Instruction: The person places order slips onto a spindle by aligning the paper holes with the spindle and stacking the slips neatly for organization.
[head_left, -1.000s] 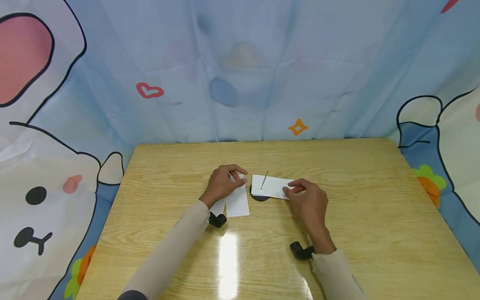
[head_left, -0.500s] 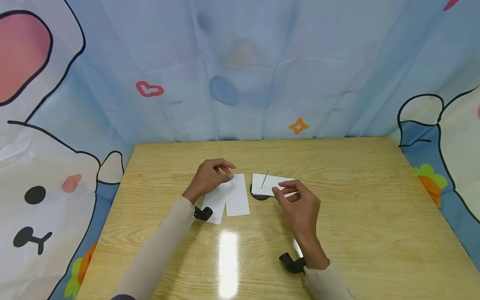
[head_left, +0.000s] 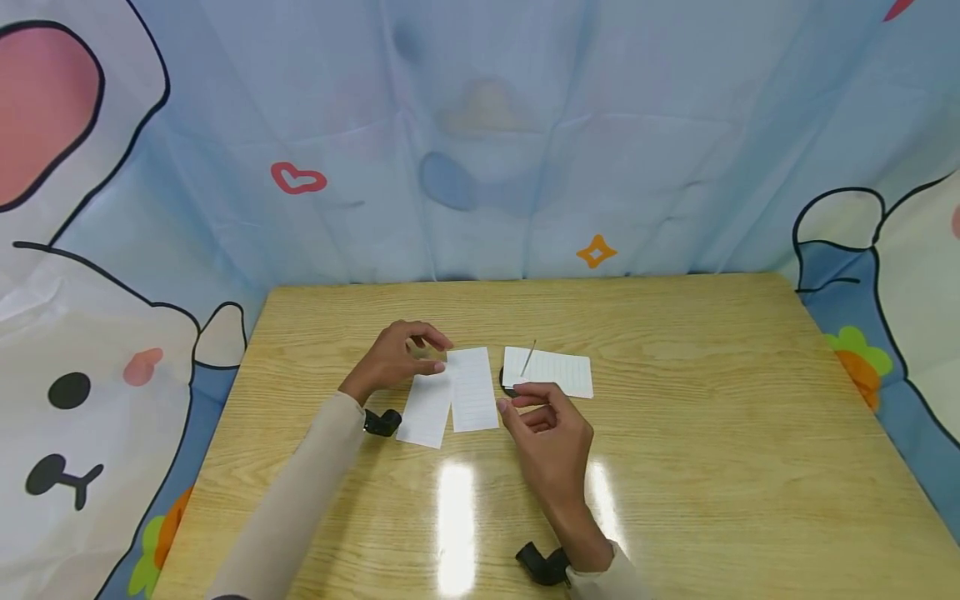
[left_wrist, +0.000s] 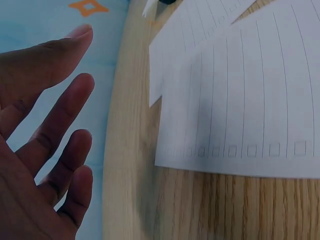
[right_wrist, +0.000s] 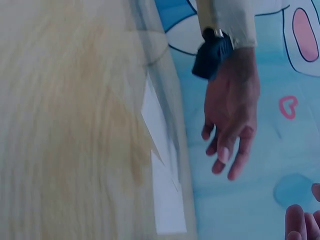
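Observation:
Two lined white paper slips lie side by side on the table, a left slip and a right slip, overlapping at their upper edges. My left hand hovers at the upper left of the left slip, fingers loosely bent and apart, holding nothing. To the right, a paper spike with a dark round base pokes up through a small lined paper stack. My right hand is just in front of that stack, its fingers loosely curled with nothing visible between them.
A wooden table carries everything. Behind it hangs a blue cartoon-printed curtain. Black wrist cameras sit on both wrists, the right wrist camera low over the table.
My left hand has drawn back left from the right slip, uncovering both slips. My right hand has left the paper stack on the spike and moved left and toward me.

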